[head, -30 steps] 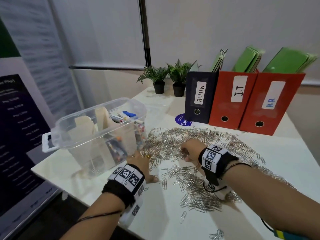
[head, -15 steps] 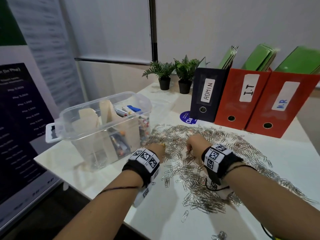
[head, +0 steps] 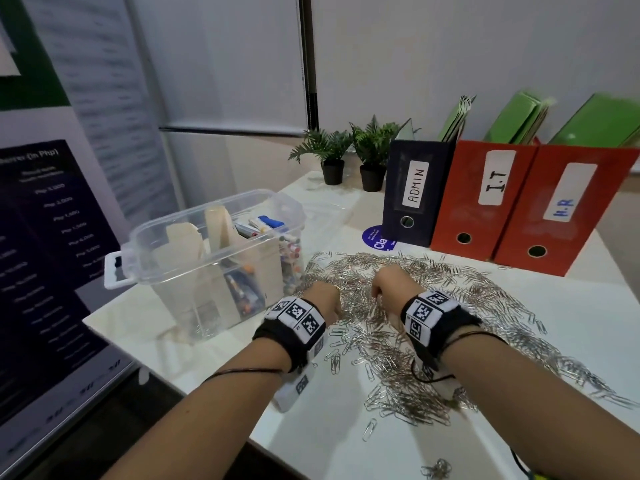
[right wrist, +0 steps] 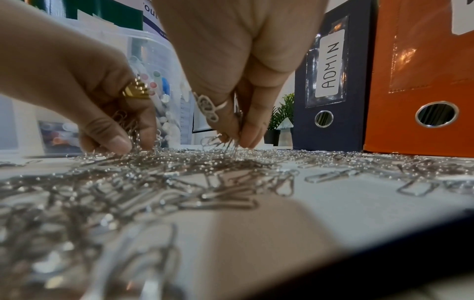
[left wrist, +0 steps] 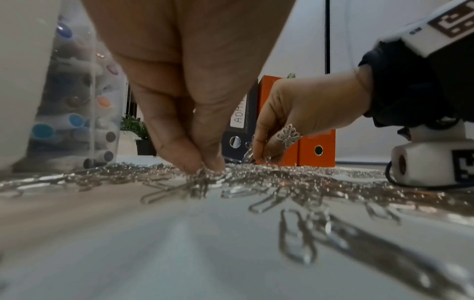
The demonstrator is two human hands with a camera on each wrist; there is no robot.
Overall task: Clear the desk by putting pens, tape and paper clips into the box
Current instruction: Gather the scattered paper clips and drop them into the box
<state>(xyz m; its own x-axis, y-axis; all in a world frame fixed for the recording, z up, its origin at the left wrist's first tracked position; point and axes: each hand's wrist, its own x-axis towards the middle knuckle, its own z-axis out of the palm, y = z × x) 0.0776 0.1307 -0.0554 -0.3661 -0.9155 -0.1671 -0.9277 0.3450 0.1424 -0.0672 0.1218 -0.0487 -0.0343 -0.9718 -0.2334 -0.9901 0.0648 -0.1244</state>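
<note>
A wide heap of silver paper clips (head: 450,289) covers the white desk (head: 588,323). A clear plastic box (head: 214,258) stands at the left, holding pens, markers and beige tape rolls. My left hand (head: 325,292) is down in the heap beside the box, its fingertips (left wrist: 202,164) pinching a bunch of clips. My right hand (head: 389,282) is close to its right, fingers (right wrist: 238,138) curled round a cluster of clips (right wrist: 225,142) lifted just off the pile. In the right wrist view the left hand (right wrist: 113,130) also grips clips.
Behind the heap stand a dark binder (head: 415,192) marked ADMIN and two red binders (head: 491,199), with two small potted plants (head: 349,154) at the back. A few stray clips (head: 438,469) lie near the front edge. A dark poster (head: 41,258) stands left of the desk.
My left hand has left the box's side and moved right into the heap, pinching clips. The right hand has stayed in the pile, gathering clips.
</note>
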